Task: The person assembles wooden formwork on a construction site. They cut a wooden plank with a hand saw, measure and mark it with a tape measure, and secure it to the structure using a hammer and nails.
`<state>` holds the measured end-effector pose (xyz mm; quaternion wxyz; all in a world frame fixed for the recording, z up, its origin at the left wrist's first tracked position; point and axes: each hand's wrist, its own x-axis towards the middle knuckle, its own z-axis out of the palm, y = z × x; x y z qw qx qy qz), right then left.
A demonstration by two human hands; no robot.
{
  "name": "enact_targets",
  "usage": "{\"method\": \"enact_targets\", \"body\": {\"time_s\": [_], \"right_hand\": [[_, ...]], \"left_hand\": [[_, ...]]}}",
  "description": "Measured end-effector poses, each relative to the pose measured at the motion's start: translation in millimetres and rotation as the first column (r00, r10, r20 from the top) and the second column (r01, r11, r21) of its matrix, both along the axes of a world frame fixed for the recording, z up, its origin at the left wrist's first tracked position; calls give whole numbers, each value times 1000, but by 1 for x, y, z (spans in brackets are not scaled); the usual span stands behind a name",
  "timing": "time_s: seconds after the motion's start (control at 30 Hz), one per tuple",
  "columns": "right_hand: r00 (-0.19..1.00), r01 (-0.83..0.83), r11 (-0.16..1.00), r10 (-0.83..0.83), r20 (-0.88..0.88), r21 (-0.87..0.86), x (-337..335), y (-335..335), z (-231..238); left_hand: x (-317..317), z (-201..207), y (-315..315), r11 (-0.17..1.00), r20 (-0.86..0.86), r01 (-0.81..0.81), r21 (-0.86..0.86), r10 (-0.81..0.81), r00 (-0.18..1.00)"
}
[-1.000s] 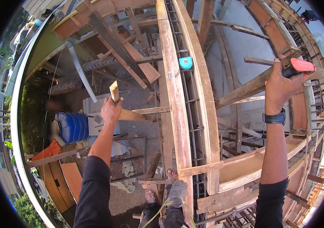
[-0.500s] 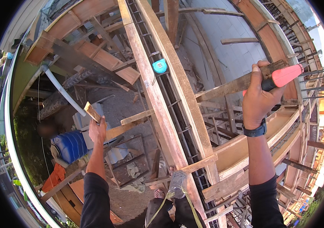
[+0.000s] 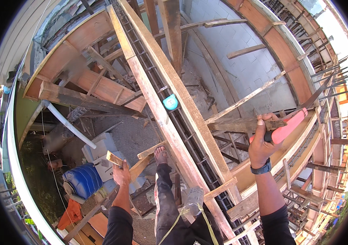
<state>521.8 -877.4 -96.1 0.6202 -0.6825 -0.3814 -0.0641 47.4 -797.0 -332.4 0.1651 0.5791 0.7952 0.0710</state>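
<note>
My left hand (image 3: 121, 174) is closed around a short piece of wood (image 3: 114, 159), its pale end sticking up past the fingers. My right hand (image 3: 261, 143) grips a handsaw by its pink and black handle (image 3: 284, 130); the dark blade (image 3: 320, 93) points away to the far right. Fingers of that hand also lie against a rough timber crosspiece (image 3: 235, 125), though whether they grip it is hard to tell. Between my hands runs a long narrow wooden form (image 3: 157, 104) with steel bars (image 3: 182, 107) inside. A turquoise tape measure (image 3: 170, 102) rests on top of it.
My bare foot (image 3: 160, 155) stands on a short crosspiece left of the form. A clear plastic bottle (image 3: 193, 200) hangs at my front on a yellowish strap. Below lie a blue drum (image 3: 83, 179) and pale blocks (image 3: 102, 153). Protruding rebar (image 3: 341, 81) stands at far right.
Both hands have come lower, the left also shifting right and the right slightly left. The handsaw has tilted, so its blade shows. One foot has stepped forward onto the crosspiece.
</note>
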Motion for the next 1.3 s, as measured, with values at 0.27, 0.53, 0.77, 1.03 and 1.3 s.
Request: {"method": "enact_targets", "body": {"time_s": [0.27,0.53,0.77,1.03,1.3], "right_hand": [[985,0,1000,-2,-171,-17,-6,-5,5],[935,302,944,-321,-154,-132,-39,24,20],[616,552,731,-682,-395,-401,-44,12,26],[553,575,650,-757,-349,-497,-36,-1,10],[599,587,710,-705,-380,-389,-41,28,29]], "left_hand": [[3,10,8,1000,59,-7,15,6,998],[-9,13,23,962,573,-273,-24,237,785],[-99,214,300,464,436,-360,809,-64,898],[-91,270,451,880,769,-308,360,-93,632],[-86,262,486,949,397,-300,95,240,886]]}}
